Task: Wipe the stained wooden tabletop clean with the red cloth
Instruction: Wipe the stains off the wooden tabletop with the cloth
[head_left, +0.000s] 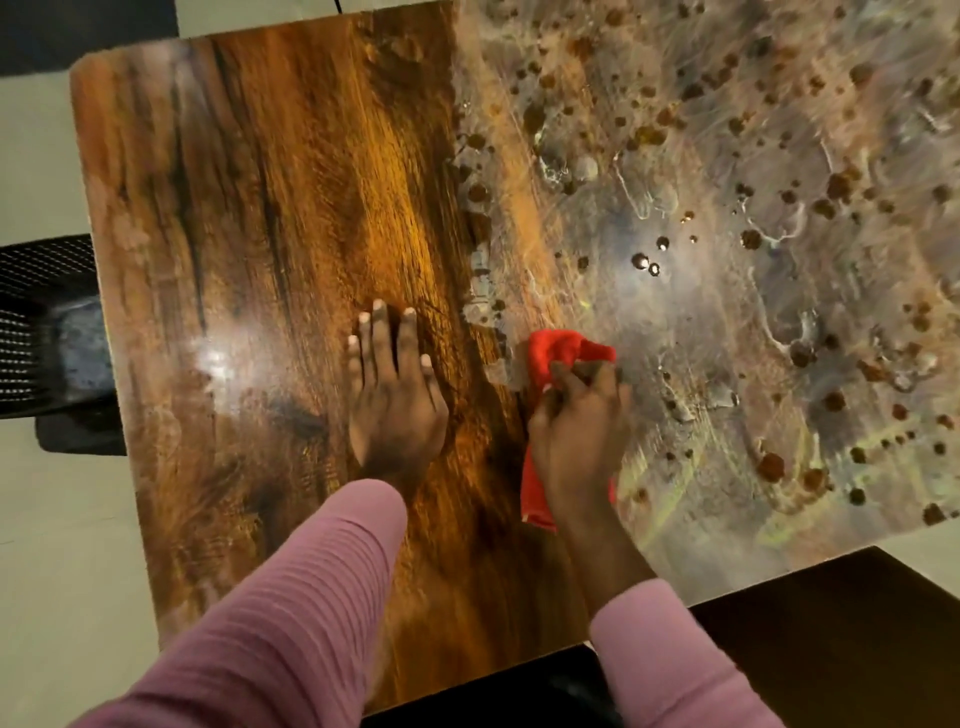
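- Head view: a wooden desk (270, 208) fills most of the picture, seen from above and set at a slant.
- The left half of the desk shows dark, glossy brown grain with a bright glare spot on it.
- The right half is covered with stains (727, 208): a greyish, streaky film dotted with many brown blobs and a few shiny drops.
- The edge between the glossy part and the smeared part runs from the far edge of the desk down toward the hands.
- The left hand (397, 410) lies palm down on the glossy wood, its fingers (382, 338) straight, slightly spread and pointing away from the person.
- The red cloth (556, 353) sits on the desk right at that edge, bunched under the right hand (582, 431), with one end sticking out ahead of the knuckles and another hanging back beside the wrist.
- The right hand's fingers (587, 376) are curled down over the cloth, gripping it against the desk.
- The two hands are near each other but not touching.
- Both arms wear ribbed pink sleeves (291, 597).
- A black mesh chair (47, 322) stands on the pale floor (41, 545) just beside the desk's left edge.
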